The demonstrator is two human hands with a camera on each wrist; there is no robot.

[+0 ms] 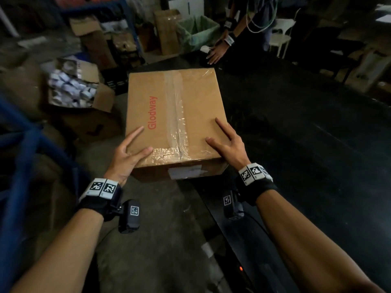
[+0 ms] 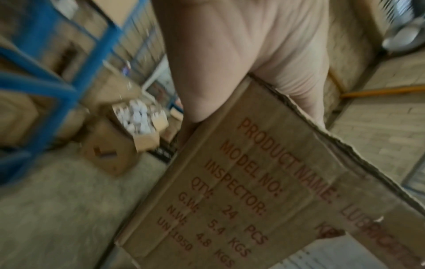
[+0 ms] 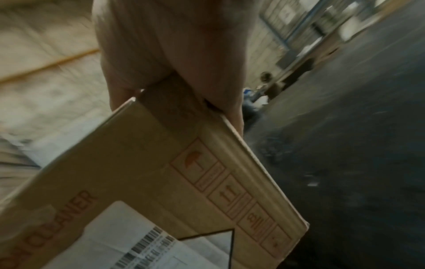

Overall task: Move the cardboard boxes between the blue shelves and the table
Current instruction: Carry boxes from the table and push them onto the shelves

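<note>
Leftmost, showing blue shelves [image 1: 19, 166] at the frame edge, then an open carton of small white packets [image 1: 74, 87] sitting on the floor. Next, gripping the near left corner of the taped cardboard box [image 1: 175, 117] with the left hand [image 1: 127, 157], thumb and forefinger spread over the top, remaining fingers going down the side. Sitting at the near left corner of the dark table [image 1: 296, 144], that box, its near end overhanging the edge. Clasping the near right corner with the right hand [image 1: 228, 144], fingers splayed. Farther right and beyond, resting on the table, another person's hand [image 1: 215, 52].
</note>
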